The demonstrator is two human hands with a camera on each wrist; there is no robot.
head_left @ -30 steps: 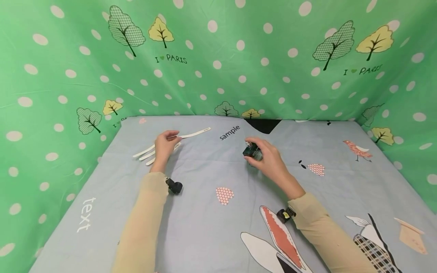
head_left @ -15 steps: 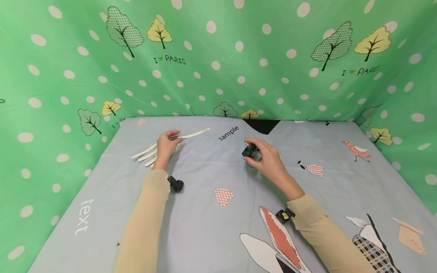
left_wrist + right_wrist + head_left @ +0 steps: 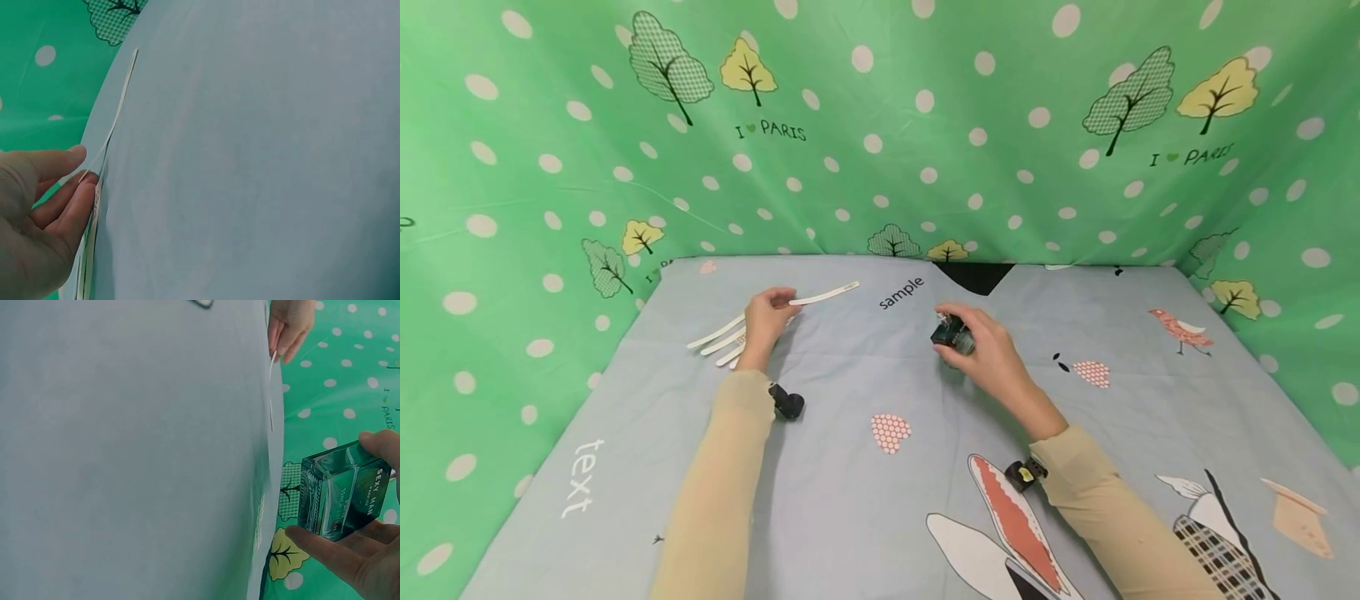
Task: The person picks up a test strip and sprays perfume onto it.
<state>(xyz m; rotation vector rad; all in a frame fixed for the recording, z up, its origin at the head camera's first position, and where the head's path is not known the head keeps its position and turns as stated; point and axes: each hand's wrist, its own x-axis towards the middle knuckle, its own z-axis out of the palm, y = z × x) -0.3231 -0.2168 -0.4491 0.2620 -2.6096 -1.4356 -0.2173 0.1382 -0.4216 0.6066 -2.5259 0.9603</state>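
Glass bottle (image 3: 953, 336) sits gripped in right fingers (image 3: 981, 321); left of it, left fingers (image 3: 781, 295) pinch one strip (image 3: 823, 294), ready for lifting toward the bottle.

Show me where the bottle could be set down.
Bare cloth lies between the left hand and the right hand holding the dark green glass bottle, and right of it. Crowded: the white paper strips by the left hand.

Table under a pale blue printed cloth (image 3: 865, 500), white paper strips (image 3: 718, 340) fanned at its far left
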